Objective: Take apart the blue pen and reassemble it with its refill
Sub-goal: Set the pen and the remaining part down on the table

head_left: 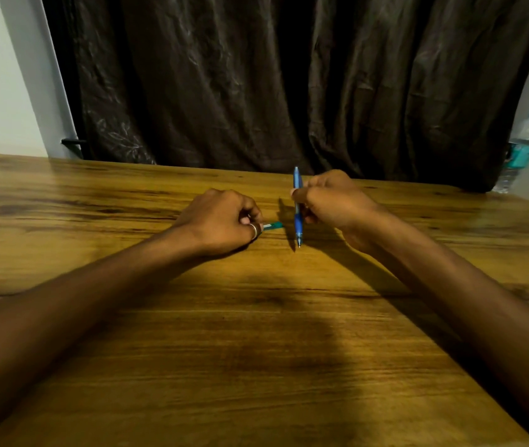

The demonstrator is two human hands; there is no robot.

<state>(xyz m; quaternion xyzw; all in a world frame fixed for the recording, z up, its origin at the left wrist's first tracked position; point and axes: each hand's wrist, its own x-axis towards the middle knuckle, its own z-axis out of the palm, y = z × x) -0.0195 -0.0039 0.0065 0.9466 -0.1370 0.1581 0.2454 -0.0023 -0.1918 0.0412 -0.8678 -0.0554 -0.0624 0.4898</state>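
Note:
My right hand (331, 201) grips the blue pen (297, 217) upright, tip down, just above or touching the wooden table (256, 333). The pen looks whole, with a darker blue grip near its tip. My left hand (224, 221) rests on the table to the left of the pen, fingers closed around a small teal piece (273, 225) that sticks out toward the pen. Most of that piece is hidden in my fist, so I cannot tell what it is. A ring sits on one finger of my left hand.
A dark curtain (289, 85) hangs behind the table's far edge. A clear water bottle (523, 146) with a teal label stands at the far right. Wood surface stretches in front of my arms.

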